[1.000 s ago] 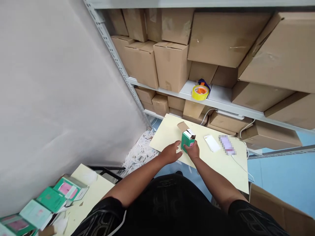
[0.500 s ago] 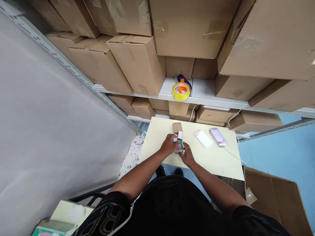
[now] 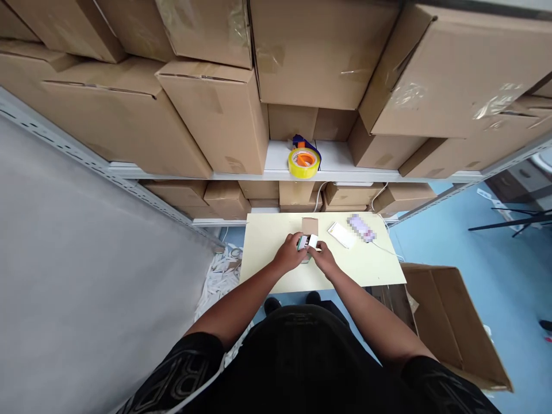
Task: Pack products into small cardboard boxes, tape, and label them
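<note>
A small white and green box (image 3: 313, 241) is held over the near middle of the pale table (image 3: 267, 241), with a white flap standing up on its right side. My left hand (image 3: 290, 253) is closed round the left side of this box. From the right, my right hand (image 3: 324, 259) pinches it near the white flap. Just beyond the fingers lies a brown cardboard flap (image 3: 309, 226). Something pale shows under the hands, mostly hidden. What is inside the small box is too small to make out.
A white packet (image 3: 340, 234) and a blurred phone (image 3: 361, 227) with a cable lie to the right. Yellow tape (image 3: 304, 163) stands on the shelf above, among cardboard boxes (image 3: 224, 115). An open carton (image 3: 452, 322) is at the lower right, paper scraps (image 3: 215, 282) at the left.
The small box has turned and lifted slightly between my hands, and its white flap now points right. My right hand has moved up towards it. The view has shifted to the right.
</note>
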{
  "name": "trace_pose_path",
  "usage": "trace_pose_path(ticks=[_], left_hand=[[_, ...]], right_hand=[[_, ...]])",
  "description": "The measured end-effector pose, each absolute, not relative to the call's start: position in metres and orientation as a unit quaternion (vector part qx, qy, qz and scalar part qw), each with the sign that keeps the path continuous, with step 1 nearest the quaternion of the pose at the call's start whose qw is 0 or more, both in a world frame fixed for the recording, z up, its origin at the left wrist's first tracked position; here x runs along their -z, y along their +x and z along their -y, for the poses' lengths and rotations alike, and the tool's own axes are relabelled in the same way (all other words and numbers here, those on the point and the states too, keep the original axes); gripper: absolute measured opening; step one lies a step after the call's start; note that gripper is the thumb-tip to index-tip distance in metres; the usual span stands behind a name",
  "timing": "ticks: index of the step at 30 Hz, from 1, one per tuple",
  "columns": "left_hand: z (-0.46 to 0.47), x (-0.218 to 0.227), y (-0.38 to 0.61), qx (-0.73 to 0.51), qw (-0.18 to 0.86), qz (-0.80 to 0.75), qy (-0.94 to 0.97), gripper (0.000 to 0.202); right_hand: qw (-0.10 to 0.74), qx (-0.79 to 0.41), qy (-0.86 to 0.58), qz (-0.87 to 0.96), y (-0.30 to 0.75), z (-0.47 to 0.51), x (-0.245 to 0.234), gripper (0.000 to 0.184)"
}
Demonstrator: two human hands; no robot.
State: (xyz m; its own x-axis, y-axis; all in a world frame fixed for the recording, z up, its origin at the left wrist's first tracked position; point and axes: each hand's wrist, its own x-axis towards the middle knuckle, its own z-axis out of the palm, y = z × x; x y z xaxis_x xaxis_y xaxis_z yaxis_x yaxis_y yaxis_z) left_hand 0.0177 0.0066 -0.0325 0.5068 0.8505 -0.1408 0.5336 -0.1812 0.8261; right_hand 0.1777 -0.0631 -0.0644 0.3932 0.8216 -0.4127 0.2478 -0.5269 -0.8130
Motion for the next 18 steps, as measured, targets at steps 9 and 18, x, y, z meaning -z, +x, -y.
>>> trace_pose_path(ticks=[9, 18], left_hand=[[0.007, 0.047, 0.022, -0.249, 0.441, -0.522, 0.686, 0.041], [0.017, 0.022, 0.033, -0.159, 0.334, -0.452, 0.812, 0.035]], right_hand=[[0.301, -0.383, -0.771, 0.411, 0.192, 0.063, 0.058, 0.06], [0.278, -0.374, -0.746, 0.476, 0.212, 0.062, 0.07, 0.039]])
